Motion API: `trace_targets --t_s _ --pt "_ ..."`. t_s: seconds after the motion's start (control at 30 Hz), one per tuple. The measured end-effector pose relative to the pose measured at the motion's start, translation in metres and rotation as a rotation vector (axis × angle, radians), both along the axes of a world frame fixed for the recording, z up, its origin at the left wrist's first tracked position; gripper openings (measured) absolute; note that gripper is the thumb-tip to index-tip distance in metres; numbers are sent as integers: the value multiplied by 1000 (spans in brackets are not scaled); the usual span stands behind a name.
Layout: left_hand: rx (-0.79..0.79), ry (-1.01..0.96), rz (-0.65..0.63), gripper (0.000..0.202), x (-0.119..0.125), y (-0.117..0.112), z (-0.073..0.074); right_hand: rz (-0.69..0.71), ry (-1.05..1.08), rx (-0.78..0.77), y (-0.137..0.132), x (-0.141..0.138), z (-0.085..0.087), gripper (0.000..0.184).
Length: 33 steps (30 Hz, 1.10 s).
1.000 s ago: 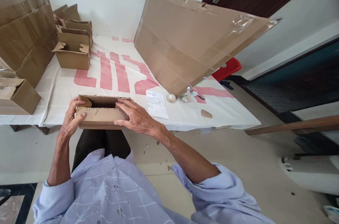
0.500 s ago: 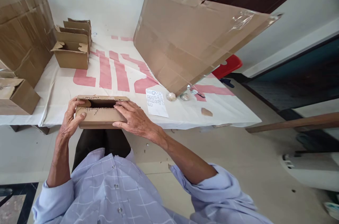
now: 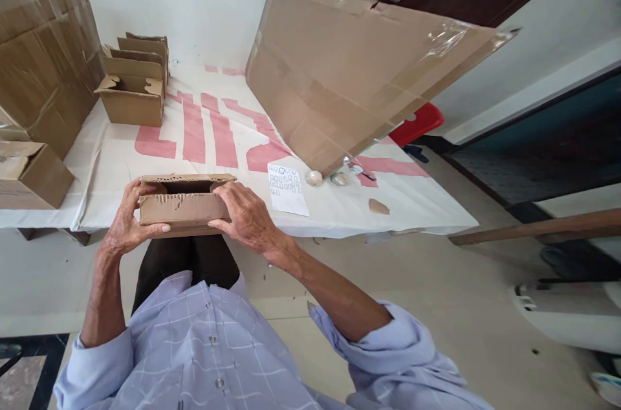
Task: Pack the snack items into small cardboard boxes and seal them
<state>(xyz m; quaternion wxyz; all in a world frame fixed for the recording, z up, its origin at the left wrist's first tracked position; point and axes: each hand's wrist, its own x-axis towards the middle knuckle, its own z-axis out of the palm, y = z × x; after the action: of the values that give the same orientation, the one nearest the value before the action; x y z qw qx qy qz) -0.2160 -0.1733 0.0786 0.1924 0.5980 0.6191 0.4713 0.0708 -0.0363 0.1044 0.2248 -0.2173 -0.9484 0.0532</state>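
Observation:
A small cardboard box (image 3: pixel 187 211) is held at the table's front edge, its narrow dark opening facing up and its cut edges ragged. My left hand (image 3: pixel 127 219) grips the left end, thumb stretched along the front side and fingers at the top corner. At the right end my right hand (image 3: pixel 245 213) is closed on the box, with its thumb low on the front and fingers at the upper corner. The inside of the box is too dark to make out. To the right of my right hand lies a paper sheet (image 3: pixel 287 190) with drawn small shapes.
Several open cardboard boxes (image 3: pixel 133 106) stand in a row at the back left. Another box (image 3: pixel 36 174) sits at the left edge by a tall carton (image 3: pixel 43 41). A large cardboard sheet (image 3: pixel 339 74) leans over the table (image 3: pixel 417 203). Two tape rolls (image 3: pixel 314 178) lie beneath it.
My left thumb has moved from the opening's edge down onto the box's front side. The fingers of my right hand have drawn back toward the right end.

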Motion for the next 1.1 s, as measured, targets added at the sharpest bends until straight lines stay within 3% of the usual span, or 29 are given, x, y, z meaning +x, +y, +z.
trace_targets --t_s 0.1,0.33,0.53,0.7,0.83,1.1 --pt "24 25 19 82 2 2 0 -14 -22 13 0 0 4 44" --pt "4 20 50 83 1 3 -4 27 -79 23 -5 6 19 4" --pt "-36 0 46 82 2 1 -2 122 -180 -153 -8 9 37 25" --pt "-24 -20 42 83 2 1 -4 158 -259 -262 -1 6 44 21" --pt "-23 -15 44 83 2 1 -5 185 -302 -285 1 4 44 18" --pt "20 -11 2 74 -2 4 -10 245 -350 -256 -1 5 43 36"
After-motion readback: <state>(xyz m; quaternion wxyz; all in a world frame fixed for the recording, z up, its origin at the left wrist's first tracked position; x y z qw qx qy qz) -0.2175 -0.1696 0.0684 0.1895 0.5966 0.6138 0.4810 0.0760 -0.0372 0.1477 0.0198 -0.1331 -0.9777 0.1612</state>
